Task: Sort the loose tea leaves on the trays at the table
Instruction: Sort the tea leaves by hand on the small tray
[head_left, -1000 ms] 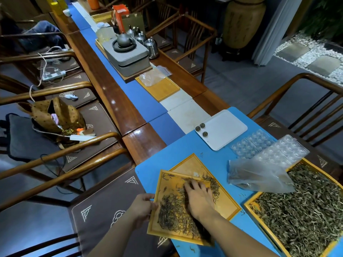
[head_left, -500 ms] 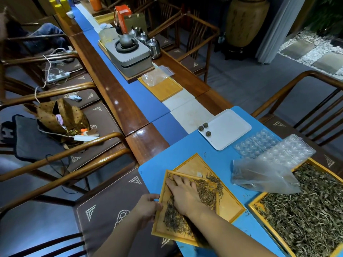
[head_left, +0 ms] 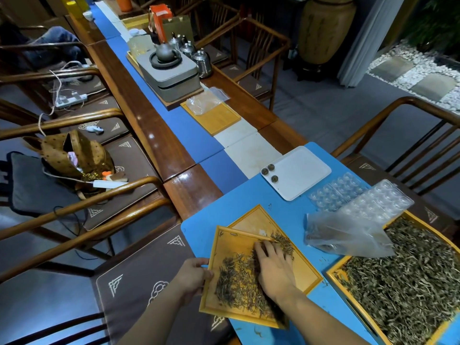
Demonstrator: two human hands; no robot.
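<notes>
Two small wooden trays sit overlapped on the blue mat (head_left: 251, 207) at the near end of the counter (head_left: 159, 135). The upper tray (head_left: 225, 247) lies tilted across the lower tray (head_left: 308, 275), and dark loose tea leaves (head_left: 236, 282) are scattered over its middle, with a smaller clump at the top edge by the fingertips. The left hand (head_left: 193, 277) pinches the upper tray's left rim, its grip pressed onto the wood. The right hand (head_left: 273, 267) rests palm down on the leaves, fingers spread. Just right, a large tray (head_left: 348, 297) holds a thick heap of paler leaves, a clear plastic bag (head_left: 343, 235) draped over its far corner.
</notes>
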